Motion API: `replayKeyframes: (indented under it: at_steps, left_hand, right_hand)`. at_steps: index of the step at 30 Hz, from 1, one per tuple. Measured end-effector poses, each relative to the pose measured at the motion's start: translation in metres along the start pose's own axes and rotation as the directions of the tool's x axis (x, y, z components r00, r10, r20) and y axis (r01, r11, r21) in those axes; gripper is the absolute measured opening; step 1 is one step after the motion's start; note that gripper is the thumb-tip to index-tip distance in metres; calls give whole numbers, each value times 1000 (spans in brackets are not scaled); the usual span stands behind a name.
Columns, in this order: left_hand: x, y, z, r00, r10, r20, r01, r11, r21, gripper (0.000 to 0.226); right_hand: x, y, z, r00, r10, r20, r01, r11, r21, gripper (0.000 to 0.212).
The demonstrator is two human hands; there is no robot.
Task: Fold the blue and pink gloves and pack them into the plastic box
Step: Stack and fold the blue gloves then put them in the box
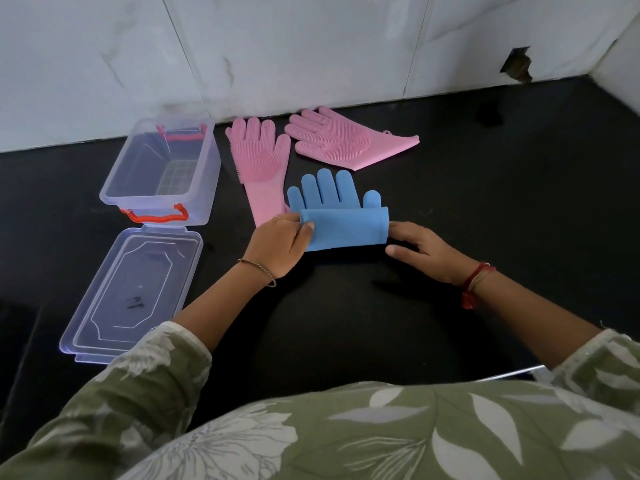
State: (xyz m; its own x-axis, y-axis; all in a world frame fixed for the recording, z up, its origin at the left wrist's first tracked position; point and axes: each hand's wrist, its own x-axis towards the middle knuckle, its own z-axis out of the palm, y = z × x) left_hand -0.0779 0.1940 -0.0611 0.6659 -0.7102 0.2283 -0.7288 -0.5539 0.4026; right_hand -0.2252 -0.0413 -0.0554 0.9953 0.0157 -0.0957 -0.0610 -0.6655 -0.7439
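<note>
Mid-counter (450,202), left hand (277,245) pinches the blue glove's (343,223) folded cuff, right hand (420,249) loosely open alongside (pink pair untouched); next, fold again.

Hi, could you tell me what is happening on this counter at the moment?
A person is folding a blue glove on the black counter: the left hand pinches its folded cuff and the right hand rests at the other end. Two pink gloves lie flat, unfolded. The plastic box stands open and empty, its lid beside it.
</note>
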Motion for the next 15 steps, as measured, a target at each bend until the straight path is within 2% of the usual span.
replayKeyframes:
  at_steps: [2,3,6,9,12,15]
  left_hand:
    - [7,1,0,997,-77,-20,76,997,-32,38]
    - [9,1,0,993,-116,-17,115,992,-51,41]
    - [11,0,-1,972,-230,41,234,955,-182,58]
    - [1,-4,-6,976,-204,78,218,925,-312,88]
    - [-4,-6,-1,991,-112,71,125,965,-228,70]
    - [7,-7,13,990,-142,-15,139,982,-131,44]
  right_hand:
    - [5,0,1,1000,17,-26,-18,999,-40,58]
    - [9,0,3,997,16,-74,-21,997,-72,55]
    - [27,-5,10,967,54,-247,-78,993,-89,26]
    - [43,-12,11,942,207,-265,-217,976,-8,26]
    - [52,-15,12,921,272,-279,-279,960,18,26]
    - [60,-18,14,896,311,-317,-332,943,-14,22]
